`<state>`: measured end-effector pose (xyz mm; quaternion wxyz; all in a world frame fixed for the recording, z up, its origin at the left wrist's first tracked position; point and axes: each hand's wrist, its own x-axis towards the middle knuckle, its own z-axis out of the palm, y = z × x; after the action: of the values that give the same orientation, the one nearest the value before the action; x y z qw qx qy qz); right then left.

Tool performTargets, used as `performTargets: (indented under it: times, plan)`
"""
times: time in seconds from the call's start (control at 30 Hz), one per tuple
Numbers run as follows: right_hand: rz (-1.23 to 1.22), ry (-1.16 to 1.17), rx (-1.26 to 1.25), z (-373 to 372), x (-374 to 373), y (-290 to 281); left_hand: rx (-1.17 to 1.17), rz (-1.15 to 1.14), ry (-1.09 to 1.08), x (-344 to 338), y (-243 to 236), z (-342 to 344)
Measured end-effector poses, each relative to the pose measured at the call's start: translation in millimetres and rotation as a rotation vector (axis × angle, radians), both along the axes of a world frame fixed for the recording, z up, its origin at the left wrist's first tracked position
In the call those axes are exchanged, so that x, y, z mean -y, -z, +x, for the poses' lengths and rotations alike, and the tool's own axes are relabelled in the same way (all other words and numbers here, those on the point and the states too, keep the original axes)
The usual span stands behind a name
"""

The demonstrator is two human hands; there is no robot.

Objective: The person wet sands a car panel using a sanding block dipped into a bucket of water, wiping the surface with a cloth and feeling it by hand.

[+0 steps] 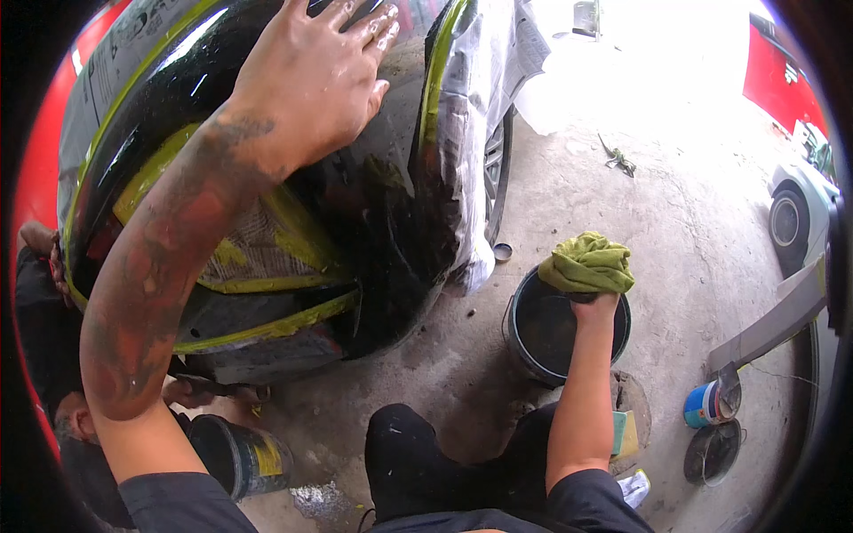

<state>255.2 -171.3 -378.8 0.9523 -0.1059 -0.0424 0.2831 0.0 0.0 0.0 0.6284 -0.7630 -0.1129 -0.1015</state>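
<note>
Starting at the far left, we note a co-worker point(40, 333) in dark clothing, crouched low beside the car and partly hidden behind our left forearm. Near that person stands a dark bucket point(240, 455) with a yellow patch on its side. Next we record the dark glossy bodywork point(382, 209), edged with yellow-green tape point(258, 332); printed paper point(267, 244) is taped over one section. Our left hand point(311, 84) is over the upper bodywork, bare, its fingers apart and holding nothing; we cannot tell whether the palm makes contact. Pale sheeting point(471, 147) hangs down the car's side, partly covering a wheel point(494, 169). On the concrete floor beyond it we find a small round cap point(503, 252), just beside a black bucket point(522, 357). Our right hand point(596, 303) is closed on a bunched green cloth point(588, 263), which is held above the far rim of that black bucket. Further right we observe a blue-and-white can point(708, 405) and, near the edge of view, a silver car point(795, 218).
</note>
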Motion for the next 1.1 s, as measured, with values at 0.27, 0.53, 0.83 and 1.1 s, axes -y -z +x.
performTargets:
  times: [0.27, 0.53, 0.83, 1.1]
  plan:
    - [0.099, -0.082, 0.143, 17.1, 1.1, 24.1, 0.030, -0.071, 0.097, 10.7, 9.7, -24.8]
    - [-0.006, -0.041, 0.040, 17.5, 0.9, 21.9, 0.112, -0.107, -0.045, 16.3, 23.1, -46.0]
    - [0.052, -0.077, 0.179, 32.4, 2.5, 33.4, 0.162, -0.158, 0.008, 14.6, 38.8, -73.1]
    - [-0.005, -0.108, 0.217, 38.4, 4.3, 46.2, 0.250, -0.293, 0.059, 8.1, 66.9, -102.9]
